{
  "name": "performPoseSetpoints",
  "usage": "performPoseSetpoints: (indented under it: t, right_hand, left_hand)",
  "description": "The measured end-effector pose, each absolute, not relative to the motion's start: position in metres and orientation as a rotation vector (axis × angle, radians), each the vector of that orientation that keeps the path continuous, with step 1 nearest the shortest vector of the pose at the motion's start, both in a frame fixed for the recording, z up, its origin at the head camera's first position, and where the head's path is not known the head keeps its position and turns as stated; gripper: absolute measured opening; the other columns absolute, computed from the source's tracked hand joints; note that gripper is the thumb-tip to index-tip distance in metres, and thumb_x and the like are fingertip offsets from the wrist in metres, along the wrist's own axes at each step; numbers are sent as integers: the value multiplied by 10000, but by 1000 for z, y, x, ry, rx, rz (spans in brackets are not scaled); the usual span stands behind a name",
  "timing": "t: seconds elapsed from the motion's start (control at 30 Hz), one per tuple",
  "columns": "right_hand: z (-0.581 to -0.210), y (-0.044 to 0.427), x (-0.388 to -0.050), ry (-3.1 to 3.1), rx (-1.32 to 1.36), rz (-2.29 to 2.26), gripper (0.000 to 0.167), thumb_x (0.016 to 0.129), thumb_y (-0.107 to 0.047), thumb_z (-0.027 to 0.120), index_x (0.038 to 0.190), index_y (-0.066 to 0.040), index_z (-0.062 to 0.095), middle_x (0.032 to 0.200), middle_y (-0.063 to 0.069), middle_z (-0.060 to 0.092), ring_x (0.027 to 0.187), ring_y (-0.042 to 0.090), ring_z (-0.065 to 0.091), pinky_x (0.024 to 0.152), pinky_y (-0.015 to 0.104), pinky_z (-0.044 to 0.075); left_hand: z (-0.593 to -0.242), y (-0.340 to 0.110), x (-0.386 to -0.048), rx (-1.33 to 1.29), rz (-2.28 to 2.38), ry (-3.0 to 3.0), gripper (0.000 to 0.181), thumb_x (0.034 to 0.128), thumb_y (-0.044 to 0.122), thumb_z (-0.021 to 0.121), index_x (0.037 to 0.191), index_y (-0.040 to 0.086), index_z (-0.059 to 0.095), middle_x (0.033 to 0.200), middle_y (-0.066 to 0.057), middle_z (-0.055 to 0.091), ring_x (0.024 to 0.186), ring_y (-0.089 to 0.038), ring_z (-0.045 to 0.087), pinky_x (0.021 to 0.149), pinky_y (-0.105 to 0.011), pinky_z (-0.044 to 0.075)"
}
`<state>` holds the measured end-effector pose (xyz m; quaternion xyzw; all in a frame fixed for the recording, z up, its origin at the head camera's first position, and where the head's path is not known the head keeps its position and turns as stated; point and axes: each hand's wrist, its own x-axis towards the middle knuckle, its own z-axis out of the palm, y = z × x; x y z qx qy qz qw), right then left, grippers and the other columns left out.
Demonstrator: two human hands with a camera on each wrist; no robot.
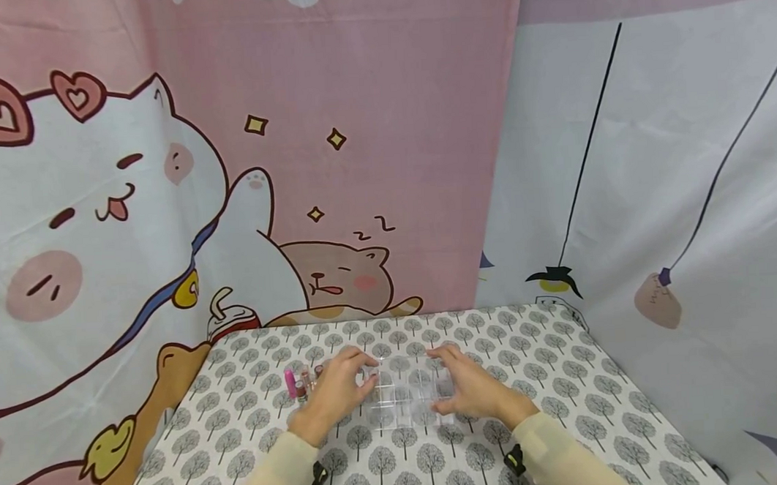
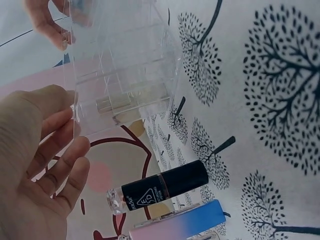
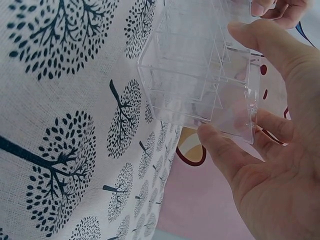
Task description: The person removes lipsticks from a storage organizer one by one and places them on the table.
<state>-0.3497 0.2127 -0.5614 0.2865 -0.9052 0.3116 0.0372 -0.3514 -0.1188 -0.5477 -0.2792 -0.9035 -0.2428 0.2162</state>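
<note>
A clear plastic organizer (image 1: 406, 399) with several compartments stands on the table between both hands. My left hand (image 1: 338, 383) holds its left side, thumb and bent fingers at the edge. On the opposite side, my right hand (image 1: 471, 385) grips it, with the thumb (image 3: 245, 35) at one edge and a fingertip against the wall. A pale tube with a gold-toned band (image 2: 112, 104) shows through the clear wall; I cannot tell whether it is inside or behind. Left of my left hand stand a black lipstick tube (image 2: 165, 186), a pink-and-blue tube (image 2: 182, 222) and other small cosmetics.
A white cloth printed with grey trees (image 1: 253, 418) covers the table. Behind it hangs a pink curtain with cartoon cats (image 1: 410, 161). A pale curtain with lamp drawings (image 1: 721, 181) hangs along the right side. A bright pink tube (image 1: 290, 384) stands among the cosmetics.
</note>
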Motion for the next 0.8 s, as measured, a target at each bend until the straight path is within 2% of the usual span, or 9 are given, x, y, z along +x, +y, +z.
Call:
performPoseSetpoints:
  t: [0.07, 0.1, 0.23, 0.8]
  right_hand:
    - [-560, 211, -349, -2793, 869, 952, 1087, 885, -407, 1022, 1773, -184, 436, 1755, 167, 525, 1505, 469, 635, 1277, 727, 547]
    - [-550, 207, -343, -2831, 818, 957, 1076, 873, -374, 1031, 1760, -175, 456, 1743, 178, 535, 1499, 498, 632, 1264, 773, 531]
    - [-544, 202, -339, -2875, 775, 925, 1094, 870, -346, 1038, 1763, -131, 444, 1758, 175, 523, 1532, 474, 618, 1300, 741, 516]
    - [-547, 203, -341, -2878, 771, 889, 1103, 870, -363, 1034, 1765, -123, 435, 1757, 164, 520, 1498, 448, 649, 1273, 710, 561]
  left_hand:
    - [-548, -117, -351, -778, -652, -2499, 244, 966, 124, 960, 1191, 100, 868, 1136, -39, 815, 985, -267, 803, 844, -305, 718]
    - [-547, -117, -351, -779, -641, -2500, 237, 967, 120, 958, 1186, 95, 870, 1129, -46, 820, 984, -266, 800, 841, -307, 719]
    - [-547, -115, -350, -772, -612, -2531, 236, 966, 110, 956, 1186, 87, 874, 1139, -52, 834, 1001, -240, 793, 861, -309, 724]
    - [-543, -115, -348, -805, -639, -2591, 208, 996, 118, 926, 1198, 118, 877, 1169, -41, 805, 1075, -272, 794, 936, -351, 729]
